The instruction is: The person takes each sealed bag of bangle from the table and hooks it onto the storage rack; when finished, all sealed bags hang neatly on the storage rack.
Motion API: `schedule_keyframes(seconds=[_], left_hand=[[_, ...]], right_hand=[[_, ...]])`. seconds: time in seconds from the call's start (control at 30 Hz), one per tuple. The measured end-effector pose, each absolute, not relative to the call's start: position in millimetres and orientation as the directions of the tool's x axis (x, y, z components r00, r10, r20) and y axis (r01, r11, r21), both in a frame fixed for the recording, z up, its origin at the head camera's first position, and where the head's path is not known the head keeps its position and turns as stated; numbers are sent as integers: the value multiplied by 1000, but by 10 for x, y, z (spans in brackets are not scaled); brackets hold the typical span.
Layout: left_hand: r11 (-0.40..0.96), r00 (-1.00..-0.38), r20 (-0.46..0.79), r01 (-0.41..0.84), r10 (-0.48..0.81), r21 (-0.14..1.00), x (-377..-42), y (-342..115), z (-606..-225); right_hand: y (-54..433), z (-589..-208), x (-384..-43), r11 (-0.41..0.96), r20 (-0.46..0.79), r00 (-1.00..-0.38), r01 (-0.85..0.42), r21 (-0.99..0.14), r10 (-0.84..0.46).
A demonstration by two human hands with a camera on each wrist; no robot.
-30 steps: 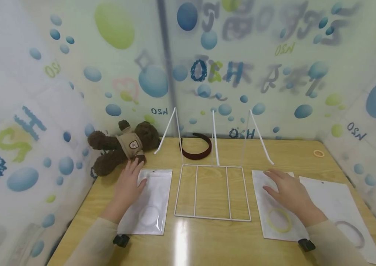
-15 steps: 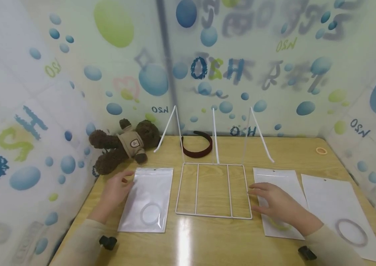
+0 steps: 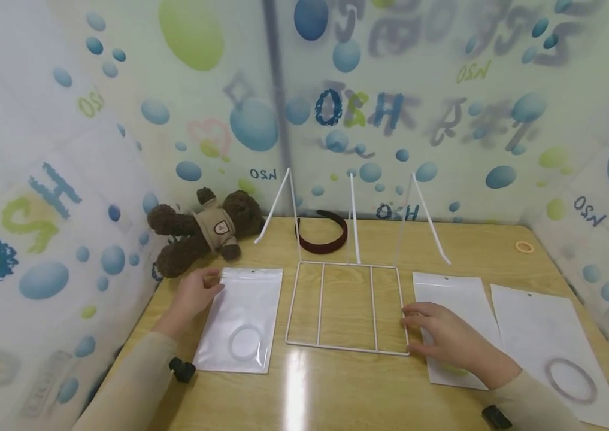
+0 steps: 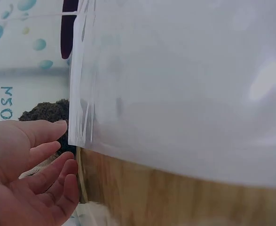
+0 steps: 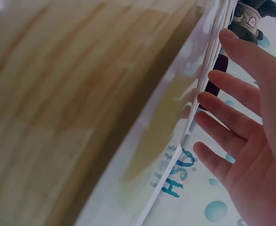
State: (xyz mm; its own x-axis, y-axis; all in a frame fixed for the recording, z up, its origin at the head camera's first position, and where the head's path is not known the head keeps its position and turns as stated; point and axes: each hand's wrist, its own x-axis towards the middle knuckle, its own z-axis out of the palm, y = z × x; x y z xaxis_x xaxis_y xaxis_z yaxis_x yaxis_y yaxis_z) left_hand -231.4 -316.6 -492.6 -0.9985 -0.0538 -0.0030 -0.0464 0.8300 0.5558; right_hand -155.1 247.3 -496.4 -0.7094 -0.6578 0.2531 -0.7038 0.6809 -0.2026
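My left hand (image 3: 192, 297) is at the upper left corner of a whitish zip bag (image 3: 247, 299), its fingertips right by the bag's edge. In the left wrist view, the thumb and loosely bent fingers (image 4: 46, 129) hold nothing. A pale ring (image 3: 246, 342) shows on the bag. My right hand (image 3: 452, 338) is at the right side of a white wire rack (image 3: 347, 348), its fingertips overlapping the rack's edge. Spread, relaxed fingers show in the right wrist view. Beneath that hand lies a second white bag (image 3: 452, 287); its yellow ring is mostly hidden.
A brown plush bear (image 3: 218, 224) lies at the back left. Behind the rack, whose uprights stand tall, is a dark red headband (image 3: 326, 244). A third white bag (image 3: 538, 323) with a greyish ring lies far right, and a small orange ring (image 3: 524, 246) sits beyond it.
Both hands have come off the tops of the bags. The left moved left and toward the person, to the bag's edge; the right moved left and nearer, to the rack's right side.
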Motion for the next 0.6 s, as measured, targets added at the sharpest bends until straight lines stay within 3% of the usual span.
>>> schedule_keyframes(seconds=[0.6], left_hand=[[787,-999,49,24,-8,616,-2517,-3217,-5026]], right_hand=[[2458,-4986,-1548,687,250,-711,-701,-191,-657]])
